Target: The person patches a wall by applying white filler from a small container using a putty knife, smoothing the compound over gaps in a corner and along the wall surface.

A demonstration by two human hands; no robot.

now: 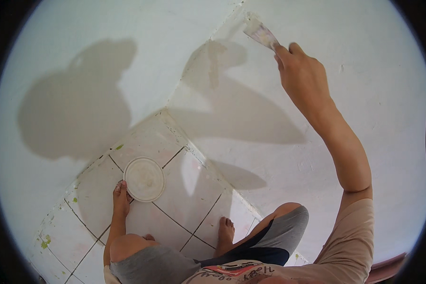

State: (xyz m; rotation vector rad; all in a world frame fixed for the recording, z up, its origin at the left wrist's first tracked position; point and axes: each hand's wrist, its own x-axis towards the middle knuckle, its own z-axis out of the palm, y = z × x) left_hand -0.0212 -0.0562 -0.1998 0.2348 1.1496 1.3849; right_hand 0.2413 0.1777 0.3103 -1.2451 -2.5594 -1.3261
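My right hand (302,75) is raised high and grips the handle of a flat putty knife (259,32). Its pale, smeared blade rests against the white wall near the inner corner (208,61) where two walls meet. My left hand (120,198) hangs low and holds the rim of a round white plate (145,179) coated with whitish putty, just above the tiled floor. I am crouching, with both knees bent and a bare foot (225,233) flat on the tiles.
White walls (364,118) fill most of the view and carry shadows of my head and arm. The floor (194,189) has pale square tiles with dark joints and small green specks along the wall base.
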